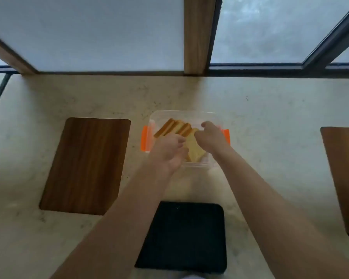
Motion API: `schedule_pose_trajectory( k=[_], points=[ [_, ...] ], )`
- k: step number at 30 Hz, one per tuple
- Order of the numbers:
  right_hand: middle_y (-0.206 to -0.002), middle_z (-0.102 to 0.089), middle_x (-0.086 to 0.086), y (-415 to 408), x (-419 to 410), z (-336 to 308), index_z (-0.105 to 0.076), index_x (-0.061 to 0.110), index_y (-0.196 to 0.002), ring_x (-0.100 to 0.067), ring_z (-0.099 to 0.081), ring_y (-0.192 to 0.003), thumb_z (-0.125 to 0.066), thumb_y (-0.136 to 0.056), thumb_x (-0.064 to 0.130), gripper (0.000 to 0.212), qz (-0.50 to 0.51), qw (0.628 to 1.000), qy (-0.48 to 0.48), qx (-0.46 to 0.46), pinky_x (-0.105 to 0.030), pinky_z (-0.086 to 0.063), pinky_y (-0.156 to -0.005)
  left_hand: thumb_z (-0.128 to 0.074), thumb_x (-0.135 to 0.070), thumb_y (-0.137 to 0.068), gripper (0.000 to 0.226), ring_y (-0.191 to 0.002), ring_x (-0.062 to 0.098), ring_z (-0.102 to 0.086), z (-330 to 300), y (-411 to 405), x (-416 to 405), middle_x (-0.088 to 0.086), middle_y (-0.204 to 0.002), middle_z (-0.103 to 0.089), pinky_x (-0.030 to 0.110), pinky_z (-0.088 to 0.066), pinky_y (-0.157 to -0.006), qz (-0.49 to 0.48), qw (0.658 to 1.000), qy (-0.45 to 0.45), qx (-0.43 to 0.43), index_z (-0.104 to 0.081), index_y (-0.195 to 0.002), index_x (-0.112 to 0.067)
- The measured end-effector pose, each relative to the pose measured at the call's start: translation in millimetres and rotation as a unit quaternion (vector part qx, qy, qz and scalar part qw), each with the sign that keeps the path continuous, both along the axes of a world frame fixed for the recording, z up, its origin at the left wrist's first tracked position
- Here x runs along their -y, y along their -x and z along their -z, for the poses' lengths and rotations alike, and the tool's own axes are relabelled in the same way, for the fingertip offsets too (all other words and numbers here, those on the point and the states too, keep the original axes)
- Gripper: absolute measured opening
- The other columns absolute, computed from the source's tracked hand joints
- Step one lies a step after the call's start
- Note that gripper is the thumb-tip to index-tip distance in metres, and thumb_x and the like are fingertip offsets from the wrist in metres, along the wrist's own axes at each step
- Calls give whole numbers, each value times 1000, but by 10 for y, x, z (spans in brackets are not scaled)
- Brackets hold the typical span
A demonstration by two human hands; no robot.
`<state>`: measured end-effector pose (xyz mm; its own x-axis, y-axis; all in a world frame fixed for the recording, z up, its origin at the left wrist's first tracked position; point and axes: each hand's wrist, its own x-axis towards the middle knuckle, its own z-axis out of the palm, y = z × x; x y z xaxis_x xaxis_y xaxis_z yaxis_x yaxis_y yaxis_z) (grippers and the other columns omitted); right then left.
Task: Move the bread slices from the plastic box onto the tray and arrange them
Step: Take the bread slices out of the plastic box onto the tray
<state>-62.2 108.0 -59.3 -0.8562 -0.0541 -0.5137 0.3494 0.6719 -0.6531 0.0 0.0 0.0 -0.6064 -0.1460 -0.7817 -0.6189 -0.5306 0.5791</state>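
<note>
A clear plastic box (181, 114) with orange clips stands on the pale counter, straight ahead. Several bread slices (174, 126) stand on edge in its far left part. One pale slice (195, 151) lies tilted between my hands. My left hand (169, 152) is inside the box's near left, fingers curled at that slice's left edge. My right hand (211, 138) reaches in from the right, fingers closed on the slice's top right edge. A black square tray (184, 236) lies near me, below the box.
A brown wooden board (87, 164) lies left of the box. Another wooden board (343, 174) sits at the right edge. Frosted windows with wood and dark frames rise behind the counter.
</note>
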Motion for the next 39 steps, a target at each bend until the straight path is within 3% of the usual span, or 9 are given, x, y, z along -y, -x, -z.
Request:
schedule_pose_trajectory(
  k=[4,6,8,12,16,21,27,32,39],
  points=[
    [-118,-62,-19,160,57,-6,-57,-4,-118,-27,-55,-95,-47,-92,13,33,-57,998,-34,19,-31,-40,-75,-34,15,-91,39,-104,24,-62,87,142,-66,12,-105,-58,45,-40,-111,-117,987,-86,69,-52,-85,-19],
    [-103,-60,-16,213,101,3,-60,-5,-110,-23,-51,-87,-46,-94,13,27,-80,995,-47,30,-31,-42,-73,-40,-5,-99,27,-107,14,-66,189,184,-68,2,-124,-65,43,-60,-73,-143,973,-162,81,-66,-100,-12],
    [-92,-54,-11,261,116,28,-58,-5,-95,-22,-51,-84,-44,-96,10,20,-97,992,-65,51,-29,-42,-72,-48,-34,-99,36,-113,10,-63,285,204,-52,-20,-130,-54,35,-32,-107,-173,957,-226,47,-77,-96,-12],
    [-71,-47,-2,302,121,119,-50,4,-83,-20,-52,-76,-43,-96,10,17,-111,989,-73,62,-28,-42,-70,-64,-41,-87,44,-85,32,-76,347,218,-46,11,-104,-78,46,-61,-67,-152,967,-194,65,-73,-117,-10],
    [-64,-41,-2,279,105,69,-41,10,-63,-12,-39,-56,-43,-94,7,32,-125,987,-80,60,-23,-32,-51,-60,-46,-89,56,-100,35,-72,312,202,-18,15,-115,-74,48,-62,-73,-142,974,-163,74,-67,-127,-6],
    [-95,-53,-3,86,-48,-374,-58,2,-112,-20,-50,-87,-35,-87,0,34,-78,996,-10,32,-30,-38,-65,-48,-55,-94,65,-96,33,-69,-35,20,17,23,-116,-67,38,-62,-54,-124,984,-128,21,-57,-121,3],
    [-144,-52,5,-724,-270,-1053,-48,17,-144,-6,-46,-130,-38,-88,-6,61,-39,981,172,-83,-24,-38,-104,-38,-66,-93,73,-123,15,-56,-529,-649,222,3,-134,-63,33,-40,-103,-20,994,1,-111,-54,-140,-12],
    [-123,-60,26,-1211,-328,-946,-44,32,-146,12,-53,-114,-45,-98,10,53,-44,969,224,-90,-10,-46,-92,-39,-79,-82,72,-121,-1,-59,-522,-1065,374,-18,-127,-69,27,-37,-102,53,979,103,-167,-62,-132,-33],
    [-92,-72,15,-2569,-148,-294,-74,49,-78,-10,-64,-96,-43,-93,0,60,47,949,264,164,-32,-56,-90,-42,-59,-97,44,-96,11,-64,225,-2255,442,-6,-94,-74,28,-45,-78,152,979,131,36,-72,-101,-27]
  ],
)
